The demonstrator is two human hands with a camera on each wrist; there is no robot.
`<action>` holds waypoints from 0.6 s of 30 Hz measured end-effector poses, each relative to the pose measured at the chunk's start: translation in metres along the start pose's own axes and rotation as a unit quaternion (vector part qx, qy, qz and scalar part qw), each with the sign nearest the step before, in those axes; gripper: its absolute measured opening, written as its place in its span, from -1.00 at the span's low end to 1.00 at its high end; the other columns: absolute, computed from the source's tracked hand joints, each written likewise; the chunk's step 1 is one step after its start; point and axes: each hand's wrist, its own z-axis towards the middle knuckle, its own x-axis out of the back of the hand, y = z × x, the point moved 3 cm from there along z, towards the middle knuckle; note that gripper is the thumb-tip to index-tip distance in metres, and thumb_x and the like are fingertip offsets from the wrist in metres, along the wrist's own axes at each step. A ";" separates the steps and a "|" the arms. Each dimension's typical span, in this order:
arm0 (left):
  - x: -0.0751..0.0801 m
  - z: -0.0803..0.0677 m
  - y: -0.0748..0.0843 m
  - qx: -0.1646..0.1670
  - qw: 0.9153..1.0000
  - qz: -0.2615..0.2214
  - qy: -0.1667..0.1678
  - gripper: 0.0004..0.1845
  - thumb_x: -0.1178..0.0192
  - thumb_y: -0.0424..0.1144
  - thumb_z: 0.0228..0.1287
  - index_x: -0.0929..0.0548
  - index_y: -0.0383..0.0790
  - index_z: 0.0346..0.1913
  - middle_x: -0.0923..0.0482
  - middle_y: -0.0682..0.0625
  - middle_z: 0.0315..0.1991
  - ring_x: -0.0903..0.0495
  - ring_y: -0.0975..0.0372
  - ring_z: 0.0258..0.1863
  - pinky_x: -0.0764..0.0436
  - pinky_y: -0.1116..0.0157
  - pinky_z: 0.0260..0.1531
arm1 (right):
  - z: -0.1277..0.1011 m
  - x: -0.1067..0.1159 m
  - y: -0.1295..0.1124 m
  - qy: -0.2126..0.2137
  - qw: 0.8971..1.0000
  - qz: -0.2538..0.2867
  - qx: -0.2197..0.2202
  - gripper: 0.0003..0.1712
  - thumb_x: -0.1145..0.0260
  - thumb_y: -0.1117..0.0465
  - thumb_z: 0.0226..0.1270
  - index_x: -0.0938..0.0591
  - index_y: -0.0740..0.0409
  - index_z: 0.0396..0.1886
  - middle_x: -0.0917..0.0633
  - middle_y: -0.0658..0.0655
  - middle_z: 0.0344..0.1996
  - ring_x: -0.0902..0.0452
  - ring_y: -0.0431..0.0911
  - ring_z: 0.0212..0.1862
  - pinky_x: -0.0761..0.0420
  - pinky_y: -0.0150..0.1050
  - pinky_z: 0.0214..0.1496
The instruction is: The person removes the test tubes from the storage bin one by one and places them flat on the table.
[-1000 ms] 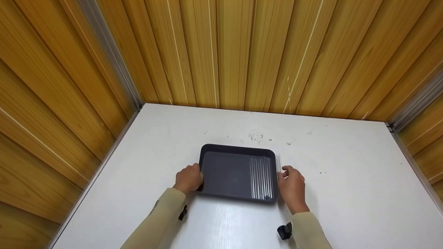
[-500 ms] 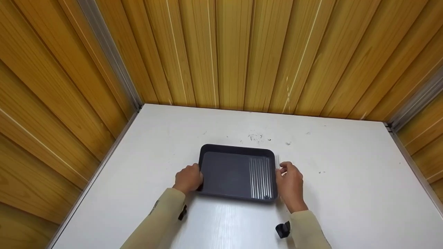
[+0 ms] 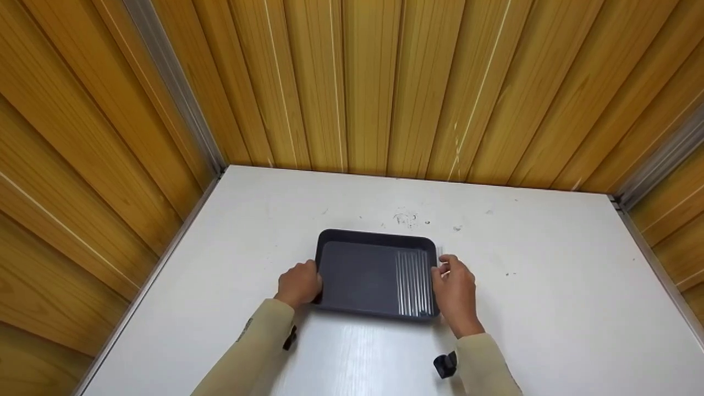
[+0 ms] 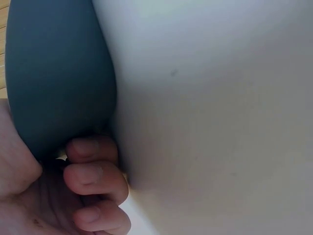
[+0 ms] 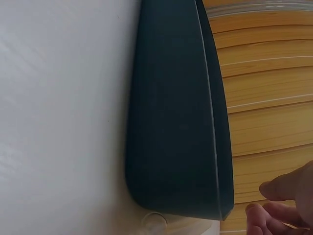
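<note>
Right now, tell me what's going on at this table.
A person has both hands at a dark tray on the white table. The left hand grips the tray's left edge, fingers curled against it. The right hand is at the right edge; whether it grips cannot be told.

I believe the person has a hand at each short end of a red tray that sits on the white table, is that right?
Not quite: the tray is dark grey, not red, as the head view shows. The rest holds: the left hand and the right hand are at its two short ends, and it sits on the white table.
</note>
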 end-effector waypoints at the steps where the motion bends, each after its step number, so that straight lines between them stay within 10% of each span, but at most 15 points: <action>1: 0.000 0.000 0.000 0.000 1.000 0.000 -0.001 -0.76 -0.02 -0.22 0.34 -0.57 -0.35 -0.18 -0.63 -0.23 -0.37 -0.66 -0.05 -0.39 -0.58 0.00 -0.40 | 0.000 0.000 -0.001 0.000 1.000 -0.001 0.001 -0.66 -0.25 0.29 0.32 -0.56 0.33 0.06 -0.65 0.20 -0.28 -0.55 -0.03 -0.26 -0.48 -0.23 -0.26; 18: 0.001 -0.001 0.000 0.005 1.000 -0.012 0.001 -0.77 -0.02 -0.22 0.34 -0.58 -0.33 -0.18 -0.64 -0.22 -0.34 -0.66 -0.04 -0.35 -0.59 -0.01 -0.34 | -0.002 -0.006 -0.007 -0.004 0.999 0.003 0.031 -0.64 -0.28 0.31 0.29 -0.57 0.35 0.06 -0.64 0.15 -0.37 -0.50 -0.10 -0.36 -0.44 -0.29 -0.31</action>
